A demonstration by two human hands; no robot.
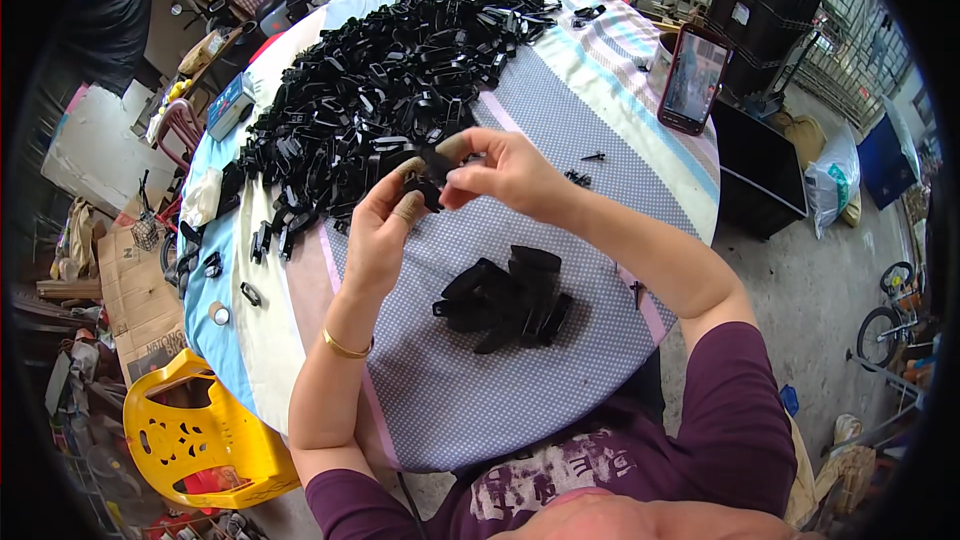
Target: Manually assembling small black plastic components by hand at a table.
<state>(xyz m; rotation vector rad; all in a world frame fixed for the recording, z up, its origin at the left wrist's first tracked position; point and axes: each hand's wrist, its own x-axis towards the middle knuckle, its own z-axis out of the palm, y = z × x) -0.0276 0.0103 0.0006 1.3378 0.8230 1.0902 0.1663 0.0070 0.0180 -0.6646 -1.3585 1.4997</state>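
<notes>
Above the middle of the round table, my left hand and my right hand meet, both with fingers closed on a small black plastic part. Pale coverings sit on some fingertips. The fingers hide much of the part, so its exact kind does not show. Just beyond them spreads a large heap of black plastic clip-like pieces. Nearer to me lies a small pile of longer black pieces. To the right of my right hand are several tiny black bits.
A patterned cloth covers the table. A phone stands upright at the right edge, with a black crate beyond. On the left are a yellow plastic chair, a small round roll, a white bundle and a blue box.
</notes>
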